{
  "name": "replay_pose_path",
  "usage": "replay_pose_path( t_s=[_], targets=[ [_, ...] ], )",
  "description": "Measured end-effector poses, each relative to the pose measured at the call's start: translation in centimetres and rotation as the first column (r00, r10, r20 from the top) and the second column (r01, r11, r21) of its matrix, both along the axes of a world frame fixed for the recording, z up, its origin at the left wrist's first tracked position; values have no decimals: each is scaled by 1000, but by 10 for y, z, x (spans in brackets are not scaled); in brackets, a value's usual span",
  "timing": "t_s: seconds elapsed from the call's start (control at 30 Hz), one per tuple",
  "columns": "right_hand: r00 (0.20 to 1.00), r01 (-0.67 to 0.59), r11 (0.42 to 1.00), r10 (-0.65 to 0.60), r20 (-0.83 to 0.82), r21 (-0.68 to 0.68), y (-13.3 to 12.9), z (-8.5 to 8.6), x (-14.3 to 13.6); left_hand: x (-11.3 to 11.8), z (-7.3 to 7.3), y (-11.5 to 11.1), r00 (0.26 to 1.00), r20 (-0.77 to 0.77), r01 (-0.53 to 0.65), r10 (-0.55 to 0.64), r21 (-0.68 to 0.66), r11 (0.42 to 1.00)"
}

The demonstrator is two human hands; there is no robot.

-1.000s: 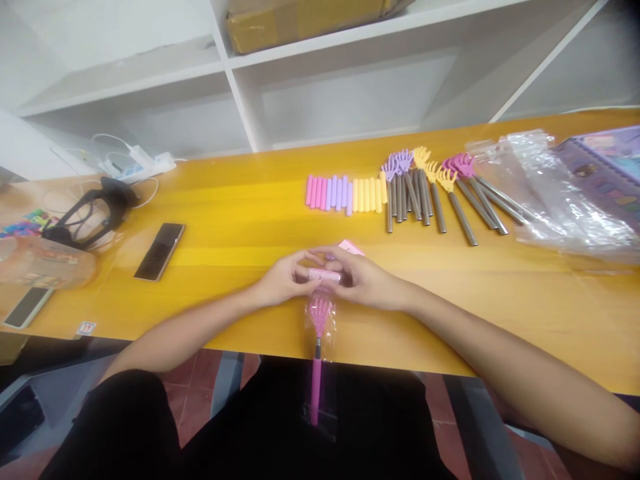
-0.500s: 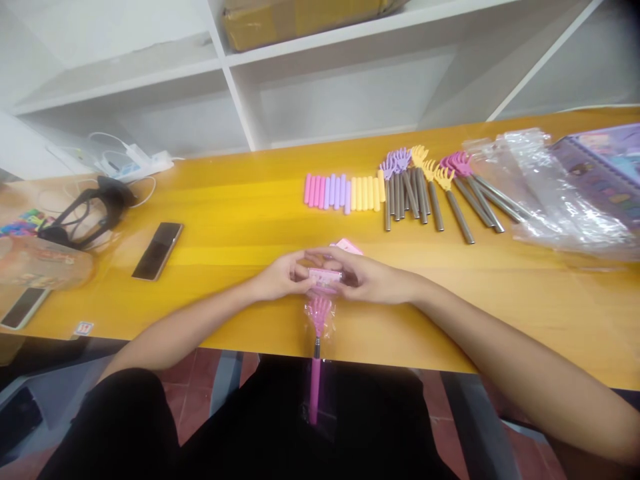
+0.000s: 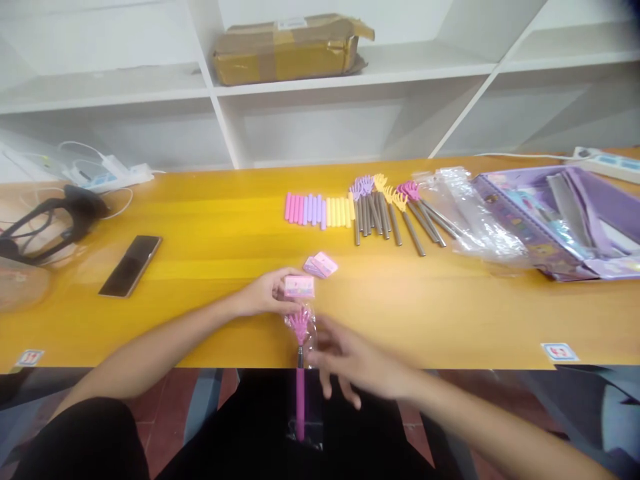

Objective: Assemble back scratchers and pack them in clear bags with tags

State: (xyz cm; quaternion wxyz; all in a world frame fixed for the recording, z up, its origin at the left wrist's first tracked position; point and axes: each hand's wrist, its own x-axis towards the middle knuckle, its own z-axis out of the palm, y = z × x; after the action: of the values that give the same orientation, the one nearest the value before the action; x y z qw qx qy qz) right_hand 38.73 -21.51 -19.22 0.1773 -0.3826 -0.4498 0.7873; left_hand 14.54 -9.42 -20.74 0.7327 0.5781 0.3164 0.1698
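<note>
My left hand (image 3: pixel 270 293) is closed on the edge of a small printed pink card (image 3: pixel 299 287). Right below the card hangs a pink back scratcher (image 3: pixel 300 393) inside a clear plastic bag (image 3: pixel 313 437), its handle reaching past the table edge over my lap. Whether the card is fixed to the bag, I cannot tell. My right hand (image 3: pixel 350 360), somewhat blurred, is beside the bag with its fingers apart; whether a fingertip touches the plastic is unclear. Just beyond the card, more pink cards (image 3: pixel 321 265) lie overlapping on the table.
Rows of pink, purple and yellow handle tubes (image 3: pixel 320 211) lie at the back, beside several back scratchers (image 3: pixel 385 210). Further right are clear bags (image 3: pixel 480 213) and a purple box (image 3: pixel 540 220). A phone (image 3: pixel 131 265) lies left. A cardboard box (image 3: pixel 290 50) sits on the shelf.
My right hand has come off the card and moved down to the right, its fingers spreading. My left hand still holds the card. The camera view has tilted up and turned right.
</note>
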Motion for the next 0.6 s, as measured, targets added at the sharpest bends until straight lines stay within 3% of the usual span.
replay_pose_path(
  t_s=[0.1, 0.23, 0.4, 0.47, 0.6],
  targets=[
    [1000, 20, 996, -20, 6, -90, -38, -11, -11, 2, -1, -6, 999, 54, -6, 7, -28, 1000],
    [993, 120, 990, -120, 10, -68, -52, -15, -13, 0, -8, -6, 984, 169, 81, -65, -91, 993],
    [989, 150, 988, -150, -1, -37, -31, -2, 27, -2, -18, 0, 956, 261, 158, -130, -89, 983],
    [965, 261, 965, -261, -6, 8, -17, 2, 52, -2, -18, 0, 958, 250, 167, -141, -87, 982],
    [811, 585, 804, -576, -105, 106, 19, 4, 106, -3, -15, 1, 962, 229, 180, -151, -109, 978]
  ],
)
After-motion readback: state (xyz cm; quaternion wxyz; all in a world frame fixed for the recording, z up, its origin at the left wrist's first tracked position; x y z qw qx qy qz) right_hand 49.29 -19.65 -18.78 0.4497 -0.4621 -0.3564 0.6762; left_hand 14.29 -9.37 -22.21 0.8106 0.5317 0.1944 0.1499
